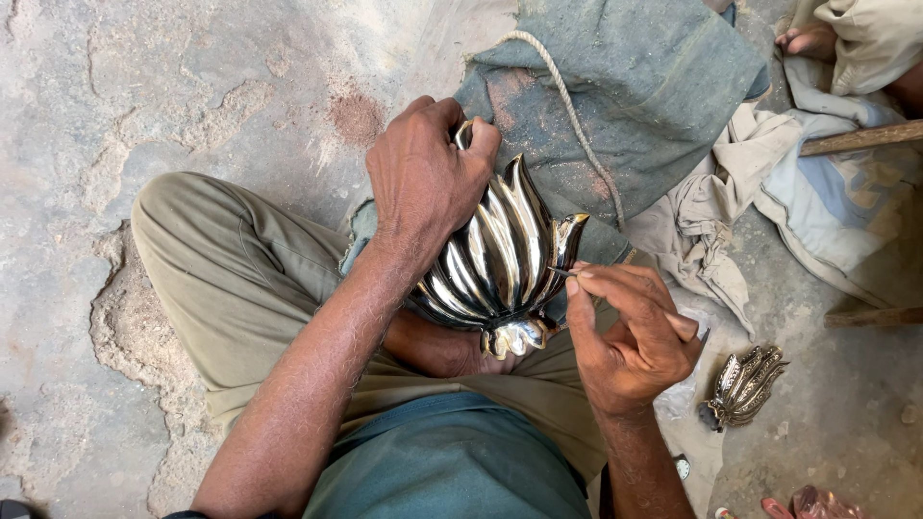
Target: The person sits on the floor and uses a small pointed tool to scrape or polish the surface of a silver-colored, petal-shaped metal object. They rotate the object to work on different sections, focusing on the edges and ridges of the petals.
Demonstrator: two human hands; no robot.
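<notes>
My left hand [428,178] grips the upper edge of a shiny, ribbed metal piece [500,264] shaped like a lotus flower, which rests on my lap. Its petals curve upward and end in points. My right hand [630,332] pinches a thin metal tool [562,272], and the tool's tip touches the right side of the piece. My legs are folded under it, in olive trousers.
A grey-green cloth sack [644,86] with a rope [577,120] lies ahead on the concrete floor. Crumpled pale rags [731,202] sit to the right. A smaller, duller lotus-shaped metal piece [742,386] lies on the floor at right. Another person's foot [806,40] shows at top right.
</notes>
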